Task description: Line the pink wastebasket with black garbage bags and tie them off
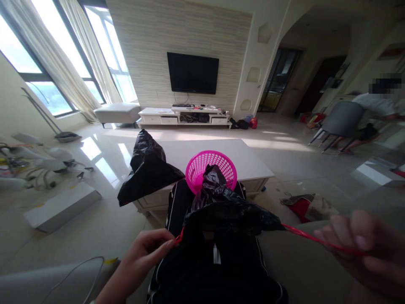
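Observation:
A black plastic bag (228, 213) with a red drawstring (316, 237) lies bunched over my lap. My left hand (148, 251) pinches the drawstring close to the bag's left edge. Off to the right, my right hand (363, 245) is closed around the other end, and the red string runs taut between it and the bag. The bag's gathered part reaches into a pink mesh basket (211, 158), which is tilted between my knees and the table. Another black bag (145, 169) spreads over the table's left corner, apart from my hands.
Ahead stands a white coffee table (249, 158). A long white box (63, 207) lies on the floor at left, near a jumble of white equipment (38, 162). Cloth items (306, 207) lie on the right floor. A person (376, 103) sits on a grey chair (343, 120) at far right.

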{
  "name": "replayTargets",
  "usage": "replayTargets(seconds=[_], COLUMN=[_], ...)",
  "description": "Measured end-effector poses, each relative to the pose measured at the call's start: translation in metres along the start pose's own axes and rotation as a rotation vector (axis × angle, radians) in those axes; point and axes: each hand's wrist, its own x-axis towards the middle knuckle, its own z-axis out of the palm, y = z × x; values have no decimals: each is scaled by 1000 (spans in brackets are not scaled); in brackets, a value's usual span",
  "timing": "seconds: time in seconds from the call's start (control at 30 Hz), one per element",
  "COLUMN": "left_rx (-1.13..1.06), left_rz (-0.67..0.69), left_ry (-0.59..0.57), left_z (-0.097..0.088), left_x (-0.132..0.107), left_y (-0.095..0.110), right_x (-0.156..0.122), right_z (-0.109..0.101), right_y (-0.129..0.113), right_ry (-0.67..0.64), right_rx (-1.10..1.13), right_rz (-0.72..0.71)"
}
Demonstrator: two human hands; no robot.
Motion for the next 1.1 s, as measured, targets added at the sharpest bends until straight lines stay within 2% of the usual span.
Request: replayTargets(seconds=[0.07, 0.17, 0.23, 0.3, 0.33, 0.4, 0.47, 0.53, 0.63, 0.73, 0.87, 1.0, 1.07, 1.1], left_rx=[66, 88, 17, -134, -236, -438, -560, -546, -418, -324, -303, -302, -266, -267], left_rz=[-28, 11, 27, 37, 74, 239, 460, 555, 435, 334, 248, 140, 186, 270], left_ry=[-49, -72, -7, 106, 171, 244, 190, 56, -109, -203, -170, -80, -8, 20], left_z=[1, -1, -3, -3, -1, 4, 9, 13, 17, 24, 34, 37, 35, 34], left_x=[2, 2, 0, -2, -3, -6, -7, -6, -1, 8, 20, 23, 20, 18], left_y=[1, 4, 12, 23, 30, 44, 54, 59, 63, 69, 77, 82, 84, 86], right_x=[6, 22, 29, 33, 35, 39, 43, 48, 50, 47, 44, 45, 45, 44], right_z=[-2, 4, 11, 17, 20, 24, 29, 34, 44, 54, 63, 65, 64, 64], right_y=[2, 6, 7, 6, 4, 0, -7, -14, -27, -39, -49, -48, -43, -40], right_ry=[-16, -217, -375, -457, -471, -482, -480, -420, -270, -124, -145, -149, -161, -165], right_rx=[-156, -454, -522, -545, -545, -520, -475, -435, -343, -88, 402, 349, 352, 369], right_rz=[89, 199, 219, 202, 181, 132, 100, 93, 70, -8, -184, -129, -94, -64])
